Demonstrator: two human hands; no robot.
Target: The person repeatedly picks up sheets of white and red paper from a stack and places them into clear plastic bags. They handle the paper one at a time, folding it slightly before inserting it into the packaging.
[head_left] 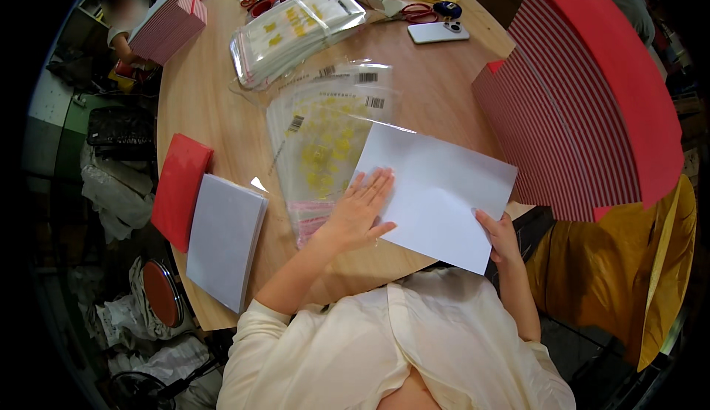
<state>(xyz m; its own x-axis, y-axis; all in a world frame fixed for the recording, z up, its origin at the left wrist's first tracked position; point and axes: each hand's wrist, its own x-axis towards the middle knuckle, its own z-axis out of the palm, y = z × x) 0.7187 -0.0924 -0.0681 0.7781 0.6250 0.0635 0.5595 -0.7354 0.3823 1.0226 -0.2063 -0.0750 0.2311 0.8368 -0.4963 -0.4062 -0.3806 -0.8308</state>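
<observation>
"What's hidden?"
"The white sheet [440, 188] covers part of the fanned plastic bags [299, 143] and some fingers of the right hand [504, 243]."
"Anything cut off?"
"The striped stack [592, 99], by the top edge. The bags' print is too small to read."

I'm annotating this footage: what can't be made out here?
In the head view:
Right hand: some fingertips, hidden under the white sheet.
Clear bags: parts covered by that sheet and the left hand.
Striped red stack: upper end cut off by the picture's top edge.
</observation>
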